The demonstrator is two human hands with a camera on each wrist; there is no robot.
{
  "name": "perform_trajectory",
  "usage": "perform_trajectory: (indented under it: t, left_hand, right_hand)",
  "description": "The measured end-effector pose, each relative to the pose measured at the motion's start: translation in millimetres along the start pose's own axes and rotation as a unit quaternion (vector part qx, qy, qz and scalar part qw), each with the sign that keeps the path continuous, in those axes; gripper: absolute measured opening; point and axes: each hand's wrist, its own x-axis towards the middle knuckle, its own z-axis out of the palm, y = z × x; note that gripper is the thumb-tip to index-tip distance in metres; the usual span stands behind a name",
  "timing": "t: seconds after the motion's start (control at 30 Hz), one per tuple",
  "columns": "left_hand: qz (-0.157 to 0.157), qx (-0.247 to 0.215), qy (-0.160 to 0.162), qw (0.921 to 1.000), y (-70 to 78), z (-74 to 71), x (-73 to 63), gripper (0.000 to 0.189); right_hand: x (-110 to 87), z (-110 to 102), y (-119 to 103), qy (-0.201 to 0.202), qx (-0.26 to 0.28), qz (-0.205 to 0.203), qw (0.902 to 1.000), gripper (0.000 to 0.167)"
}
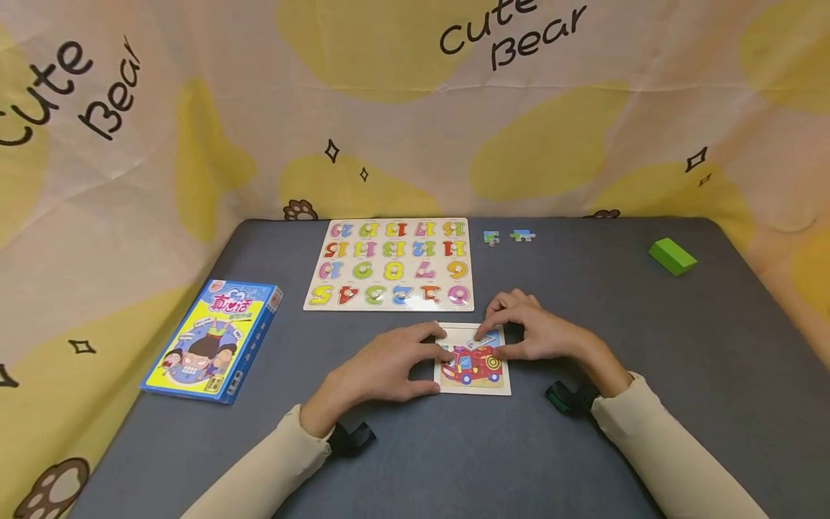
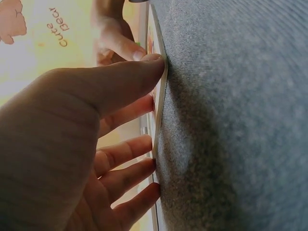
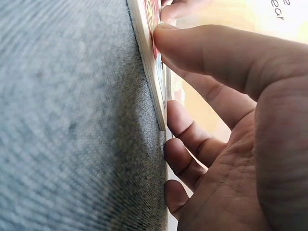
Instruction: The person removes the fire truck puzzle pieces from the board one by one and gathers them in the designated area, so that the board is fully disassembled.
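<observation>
A small wooden jigsaw board (image 1: 475, 390) with a red car picture lies in front of me, pale backing showing at its upper left. My left hand (image 1: 387, 362) rests along its left side, fingers loosely spread, the thumb (image 2: 153, 70) at the near edge and the index fingertip on the picture. At the upper right, my right hand (image 1: 541, 328) pinches a blue-edged puzzle piece (image 1: 494, 337) between thumb and index finger, the piece sitting askew over the board. The right thumb (image 3: 166, 41) is at the red part of the picture; the other right fingers curl beyond the board's edge.
Behind the jigsaw lies a number board (image 1: 389, 281) with colourful digits. Two loose puzzle pieces, one (image 1: 491, 238) beside another (image 1: 522, 236), lie to its right. A green block (image 1: 672, 256) stands far right, and a blue-and-yellow box (image 1: 212, 339) on the left.
</observation>
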Motion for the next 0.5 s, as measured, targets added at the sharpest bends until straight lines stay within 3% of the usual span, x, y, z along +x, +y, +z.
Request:
perform_trajectory:
  t: [0.5]
  left_hand:
    - [-0.010, -0.001, -0.005, 0.9999, -2.4, 3.0, -0.1, 0.051]
  right_hand:
    - [-0.9, -0.4, -1.4, -0.008, 0.004, 0.003, 1.0000, 0.030]
